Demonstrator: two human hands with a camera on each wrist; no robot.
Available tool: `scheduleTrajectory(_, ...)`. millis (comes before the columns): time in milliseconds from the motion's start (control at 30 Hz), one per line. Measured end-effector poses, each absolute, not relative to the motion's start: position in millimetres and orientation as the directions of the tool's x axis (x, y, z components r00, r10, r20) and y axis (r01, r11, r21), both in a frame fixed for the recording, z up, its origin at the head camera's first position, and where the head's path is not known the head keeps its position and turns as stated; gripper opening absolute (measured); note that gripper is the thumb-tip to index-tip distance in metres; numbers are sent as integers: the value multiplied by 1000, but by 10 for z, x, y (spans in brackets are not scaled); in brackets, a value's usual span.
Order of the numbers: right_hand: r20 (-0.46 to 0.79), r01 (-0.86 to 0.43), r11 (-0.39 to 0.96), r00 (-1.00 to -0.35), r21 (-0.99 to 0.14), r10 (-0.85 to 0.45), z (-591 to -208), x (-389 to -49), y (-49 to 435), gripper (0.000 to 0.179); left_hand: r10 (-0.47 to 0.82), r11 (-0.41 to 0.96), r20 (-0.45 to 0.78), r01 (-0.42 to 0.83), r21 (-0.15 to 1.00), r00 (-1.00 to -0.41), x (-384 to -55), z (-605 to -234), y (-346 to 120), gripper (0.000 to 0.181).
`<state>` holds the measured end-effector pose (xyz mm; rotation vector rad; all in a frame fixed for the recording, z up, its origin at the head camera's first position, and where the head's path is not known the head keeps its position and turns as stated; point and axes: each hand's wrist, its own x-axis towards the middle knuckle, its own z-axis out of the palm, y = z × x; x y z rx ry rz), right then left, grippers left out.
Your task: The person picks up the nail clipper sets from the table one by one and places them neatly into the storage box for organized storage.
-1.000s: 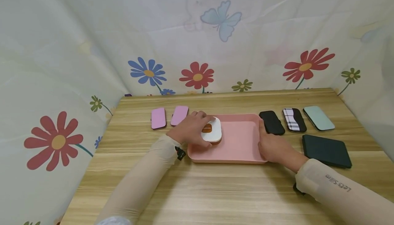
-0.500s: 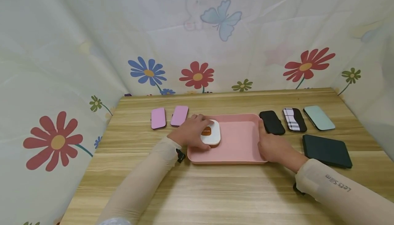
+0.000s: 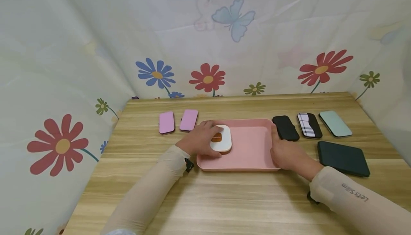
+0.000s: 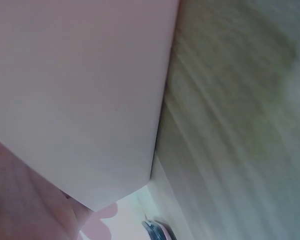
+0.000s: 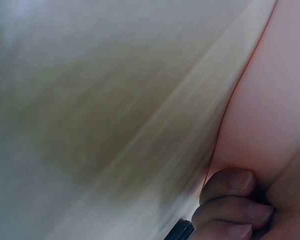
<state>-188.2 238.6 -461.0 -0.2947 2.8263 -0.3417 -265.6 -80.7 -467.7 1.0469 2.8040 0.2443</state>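
Observation:
A white, rounded-square manicure case [image 3: 226, 140] with a brown label sits at the left end of a pink tray [image 3: 250, 149]. My left hand [image 3: 200, 138] grips the case from its left side, fingers at the far edge and thumb at the near one. At the tray's opposite end, my right hand [image 3: 285, 153] holds the right wall. Curled fingers [image 5: 230, 205] of that hand press against the tray's outer side [image 5: 270, 90] in the right wrist view. The tray wall [image 4: 85, 95] fills much of the left wrist view and hides the case there.
Two pink cases [image 3: 166, 122] [image 3: 188, 120] lie left of the tray on the wooden table [image 3: 224, 206]. To the right are a black case [image 3: 285, 128], a plaid-and-black case [image 3: 309, 125], a mint case [image 3: 335, 123] and a larger dark case [image 3: 343, 157]. A flowered curtain [image 3: 179, 38] stands behind.
My left hand has lowered the white manicure case slightly, and it now lies flatter in the tray. The right hand stays at the tray's right wall.

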Motion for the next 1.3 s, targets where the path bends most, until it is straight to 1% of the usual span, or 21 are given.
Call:
scheduleTrajectory(367,-242,-175,950,-940,-258,-239,-4650,-1894,2402,81,650,754,-74,630,186,-756,-2622,-4649,-819,95)
scheduleTrajectory(600,-172,-229,941,-946,-250,-275,-4622,-1861,2402,78,658,745,-72,634,204,-750,-2613,-4615,-837,96)
scheduleTrajectory(733,-184,-220,940,-944,-260,-272,-4608,-1861,2399,78,661,742,-72,637,210,-747,-2615,-4633,-850,95)
scheduleTrajectory(1133,-184,-208,943,-948,-260,-260,-4619,-1863,2401,78,679,702,-84,611,365,-730,-2639,-4588,-973,88)
scheduleTrajectory(1300,-194,-205,945,-946,-256,-258,-4624,-1874,2397,79,666,696,-44,599,397,-745,-2665,-4571,-1031,88)
